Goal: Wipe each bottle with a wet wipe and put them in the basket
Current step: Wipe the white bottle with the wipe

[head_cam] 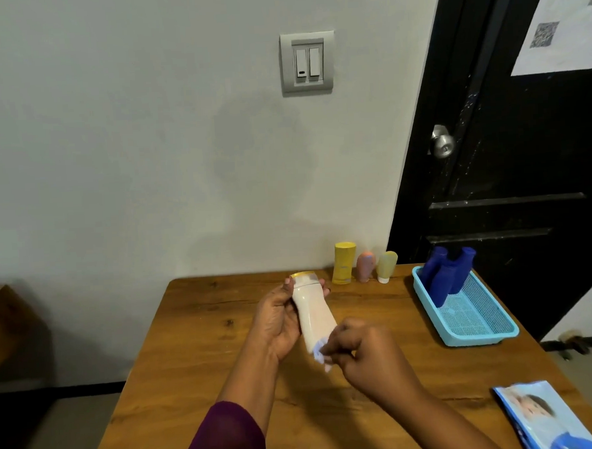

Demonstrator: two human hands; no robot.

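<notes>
The left grip (279,316) is wrapped round the upper half of a white bottle (314,312), fingers curled behind it and thumb on the near side, holding it clear of the surface (191,350). The right grip (366,351) is bunched on a wet wipe (320,351), pinching it against the bottle's lower end, so the wiping step looks to be under way on this bottle.

The bottle's long axis runs away from the person. Its yellow cap (304,277) points to the far side and a little left, and its base comes toward the right grip.

The blue mesh basket (472,339) sits well off to the right of both grips, nearer the right one, though the left one carries the bottle. Putting it in would probably mean a reach across or a change of grips. Two blue bottles (441,282) already lean in the basket's far end, and its near end is free.

Along the far edge, between the grips and the basket, stand a yellow bottle (344,263), a pink tube (365,267) and a pale yellow-green tube (386,266), likely not yet wiped. A pack of wipes (544,417) lies at the near right corner.
</notes>
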